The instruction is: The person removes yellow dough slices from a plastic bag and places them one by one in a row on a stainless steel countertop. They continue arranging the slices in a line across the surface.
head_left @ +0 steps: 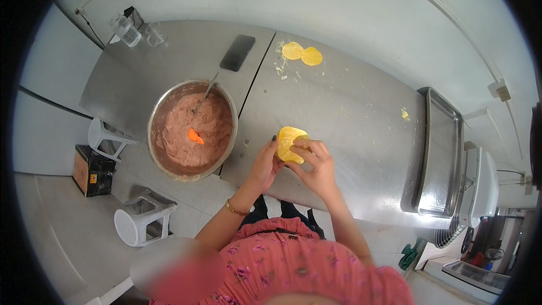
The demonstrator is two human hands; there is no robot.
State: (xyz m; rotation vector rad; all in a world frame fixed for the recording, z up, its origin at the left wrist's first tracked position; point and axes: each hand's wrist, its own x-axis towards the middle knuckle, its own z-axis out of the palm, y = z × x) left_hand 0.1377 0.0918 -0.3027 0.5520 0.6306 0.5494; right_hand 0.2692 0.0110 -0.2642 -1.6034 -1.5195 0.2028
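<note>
A thin yellow dough round [292, 142] is held up over the near part of the steel table, between both hands. My left hand [266, 162] is closed on its left edge, the thumb up along the side. My right hand [314, 165] grips it from the right, fingers bent over its face and the thumb below. To the left stands a large steel bowl [151, 130] of pink minced filling [183, 116]. A metal spoon [206, 91] and a small orange scraper-like piece [195, 136] stick in the filling. Whether the round carries any filling, I cannot tell.
Two more yellow dough rounds [301, 53] lie at the back among crumbs. Behind the bowl rests a dark phone [237, 53]. Glassware [155, 34] stands at the far left, and a steel tray [443, 152] at the right end. White stools [144, 217] are on the floor to the left.
</note>
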